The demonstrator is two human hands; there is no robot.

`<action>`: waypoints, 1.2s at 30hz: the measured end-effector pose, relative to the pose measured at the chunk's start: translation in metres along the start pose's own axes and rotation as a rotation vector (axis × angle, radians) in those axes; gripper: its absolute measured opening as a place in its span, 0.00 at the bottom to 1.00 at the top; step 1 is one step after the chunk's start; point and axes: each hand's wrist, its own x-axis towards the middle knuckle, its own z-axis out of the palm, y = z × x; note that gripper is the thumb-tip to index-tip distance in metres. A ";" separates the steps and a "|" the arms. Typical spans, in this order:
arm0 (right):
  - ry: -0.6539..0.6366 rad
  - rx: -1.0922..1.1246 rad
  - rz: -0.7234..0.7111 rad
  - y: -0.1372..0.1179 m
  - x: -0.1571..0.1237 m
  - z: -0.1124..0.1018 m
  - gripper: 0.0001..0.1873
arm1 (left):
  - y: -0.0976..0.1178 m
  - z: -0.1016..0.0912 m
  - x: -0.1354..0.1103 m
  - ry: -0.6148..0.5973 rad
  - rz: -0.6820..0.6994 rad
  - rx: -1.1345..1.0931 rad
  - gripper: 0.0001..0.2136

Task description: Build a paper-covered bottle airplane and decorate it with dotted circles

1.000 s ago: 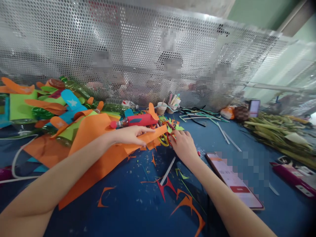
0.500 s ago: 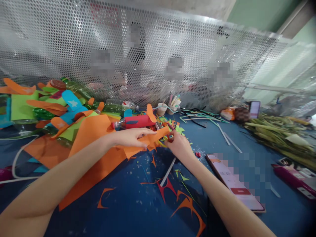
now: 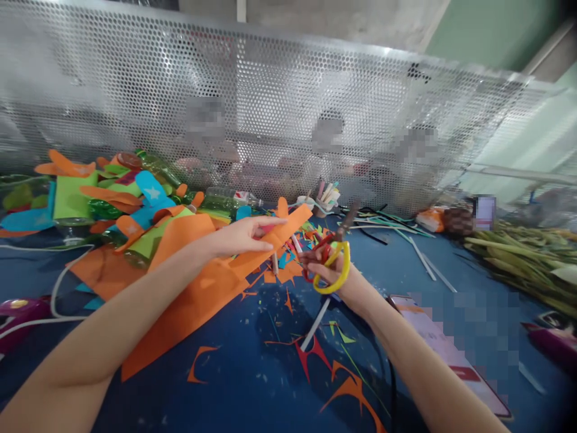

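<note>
My left hand [image 3: 241, 236] pinches the far end of a long orange paper sheet [image 3: 198, 294] and holds it lifted above the blue table [image 3: 252, 379]. My right hand [image 3: 336, 273] grips a pair of scissors [image 3: 334, 258] with red and yellow handle loops, raised off the table, blades pointing up and away. The scissors sit just right of the sheet's raised tip, apart from it. Orange and red paper offcuts [image 3: 333, 373] lie on the table below my hands.
A heap of coloured paper shapes and green plastic bottles [image 3: 126, 204] fills the left. Cups of sticks [image 3: 324, 201] stand at a perforated metal screen [image 3: 270, 108]; people sit behind it. A phone [image 3: 455, 355] lies right, green stalks [image 3: 523, 258] far right, a white cable [image 3: 54, 294] left.
My right hand picked the scissors up from the table and raised them. My left hand lifted the orange sheet's end higher. The view shifted slightly down and left.
</note>
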 end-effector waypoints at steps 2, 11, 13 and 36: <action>-0.099 -0.049 0.008 -0.002 -0.006 0.004 0.19 | 0.005 -0.004 -0.003 -0.006 -0.021 -0.039 0.31; -0.323 -0.461 -0.042 -0.011 -0.026 0.008 0.28 | 0.004 -0.039 -0.017 0.076 -0.008 -0.189 0.35; -0.343 -0.486 0.015 -0.012 -0.028 0.010 0.28 | 0.003 -0.043 -0.018 0.085 0.001 -0.210 0.36; -0.409 -0.664 -0.038 -0.028 -0.039 0.024 0.28 | 0.032 -0.011 -0.021 -0.144 0.093 0.087 0.42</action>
